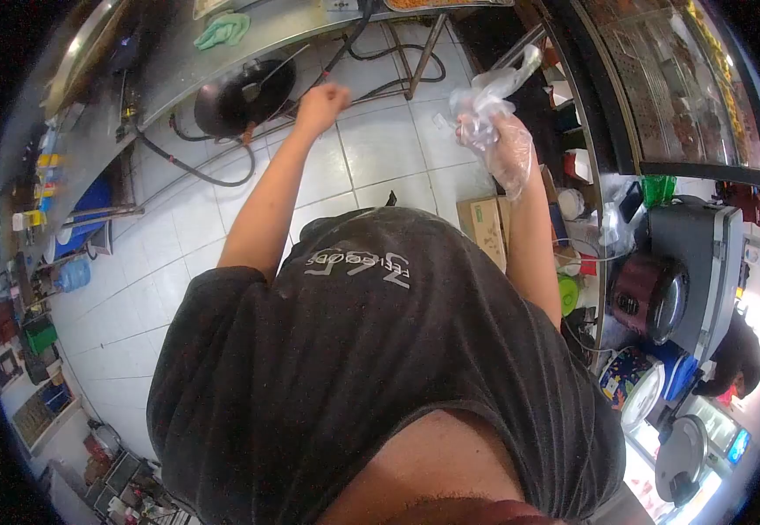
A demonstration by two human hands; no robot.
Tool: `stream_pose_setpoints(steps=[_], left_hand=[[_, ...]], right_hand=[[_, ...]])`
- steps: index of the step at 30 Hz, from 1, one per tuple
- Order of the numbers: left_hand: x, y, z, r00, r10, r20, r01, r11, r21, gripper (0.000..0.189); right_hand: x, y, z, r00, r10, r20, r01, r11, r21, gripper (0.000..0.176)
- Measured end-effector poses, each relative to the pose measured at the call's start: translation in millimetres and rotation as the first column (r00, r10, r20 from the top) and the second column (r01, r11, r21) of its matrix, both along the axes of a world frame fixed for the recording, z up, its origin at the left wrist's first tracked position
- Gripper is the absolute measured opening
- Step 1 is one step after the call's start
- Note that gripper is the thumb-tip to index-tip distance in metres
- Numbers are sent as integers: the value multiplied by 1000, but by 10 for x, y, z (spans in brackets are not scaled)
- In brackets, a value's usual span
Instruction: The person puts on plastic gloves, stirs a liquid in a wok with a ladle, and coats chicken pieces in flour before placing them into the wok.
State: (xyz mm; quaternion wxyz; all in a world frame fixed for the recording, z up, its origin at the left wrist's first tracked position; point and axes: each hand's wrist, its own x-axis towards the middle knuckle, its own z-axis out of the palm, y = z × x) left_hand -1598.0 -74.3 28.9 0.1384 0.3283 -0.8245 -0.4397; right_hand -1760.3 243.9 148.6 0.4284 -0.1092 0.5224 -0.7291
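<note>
My left hand (321,107) is bare and held out over the floor tiles, its fingers curled closed, with nothing showing out of them. It is nearest to a black wok (223,103) with a metal utensil (262,83) lying across it. A clear, thin plastic glove covers my right hand (509,156), and its fingers are closed on crumpled clear plastic (485,103). The plastic spreads up and out past the fingertips, beside the dark cabinet on the right. The hands are well apart.
A steel counter (157,74) runs along the upper left, bearing a green cloth (223,31). Black hoses (231,181) hang below it. On the right are a glass-fronted cabinet (686,87), a cardboard box (482,229) and a dark red rice cooker (649,297). White tiles (380,140) cover the floor.
</note>
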Motion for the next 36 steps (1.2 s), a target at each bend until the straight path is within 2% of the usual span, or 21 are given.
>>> stream_pose_setpoints(steps=[2, 3, 4, 7, 10, 11, 12, 13, 15, 16, 18, 19, 21, 23, 25, 27, 28, 30, 31, 34, 36], left_hand=[[-153, 244, 100, 980, -97, -174, 98, 995, 0, 27], [-233, 345, 242, 978, -150, -143, 158, 986, 47, 28], [-287, 479, 474, 972, -203, -115, 214, 972, 95, 28], [-347, 750, 794, 946, -215, -241, 262, 948, 182, 28], [-421, 731, 909, 988, -141, -59, 148, 980, 137, 34], [-446, 676, 801, 973, -147, -175, 137, 988, -73, 35], [-462, 593, 621, 942, -177, -285, 97, 956, -275, 37], [-439, 600, 669, 896, -227, -381, 30, 887, -460, 38], [-354, 602, 771, 976, -100, -196, 79, 990, -112, 36], [-307, 628, 871, 995, -63, -83, 68, 995, 70, 35], [-262, 620, 866, 989, -59, -132, 74, 990, 117, 32], [-240, 637, 898, 986, -55, -157, 78, 987, 141, 30], [-220, 673, 976, 994, -77, -79, 93, 970, 226, 27], [-234, 746, 989, 981, -128, -144, 159, 960, 229, 26], [-268, 854, 971, 915, -213, -342, 271, 954, 129, 27], [-284, 904, 1060, 936, -249, -247, 280, 955, 100, 28], [-289, 931, 1135, 943, -267, -199, 288, 954, 84, 28], [-325, 1032, 1197, 907, -280, -315, 334, 933, 133, 29], [-349, 1098, 1217, 884, -284, -372, 360, 920, 154, 30], [-381, 1381, 1266, 893, -292, -341, 304, 952, -20, 27], [-409, 1306, 1199, 901, -276, -334, 323, 942, 92, 24]], right_hand=[[154, -44, 293, 998, -27, 63, 29, 999, -25, 36], [202, -61, 394, 995, -40, 93, 44, 998, -38, 37], [169, -59, 316, 999, -27, 29, 28, 1000, -6, 37], [101, -43, 36, 994, -7, -114, 16, 997, 73, 39], [106, -24, -28, 983, -27, -180, 47, 993, 105, 40], [94, -16, -36, 978, -16, -209, 40, 993, 115, 40], [87, -2, -42, 972, -6, -236, 36, 992, 125, 40], [101, 5, -25, 971, -10, -240, 43, 990, 133, 40], [137, 3, 15, 969, -16, -246, 55, 987, 149, 39], [126, 15, -7, 967, -12, -254, 52, 987, 151, 38], [86, 32, -75, 963, -3, -270, 47, 987, 156, 37], [83, 22, -89, 978, -33, -208, 59, 991, 120, 37], [95, -10, -121, 994, -84, -74, 88, 995, 50, 36], [79, -24, -141, 986, -70, -153, 84, 993, 85, 36], [79, -40, -122, 979, -68, -191, 88, 991, 101, 36], [109, -60, -76, 980, -76, -184, 96, 990, 101, 36], [116, -84, -83, 949, -75, -305, 122, 983, 140, 36], [134, -108, -109, 846, -56, -530, 192, 959, 206, 35], [160, -124, -88, 815, -33, -579, 214, 945, 247, 35], [241, -163, -65, 714, 33, -699, 252, 920, 301, 33], [254, -174, -145, 647, 45, -761, 237, 937, 256, 31]])
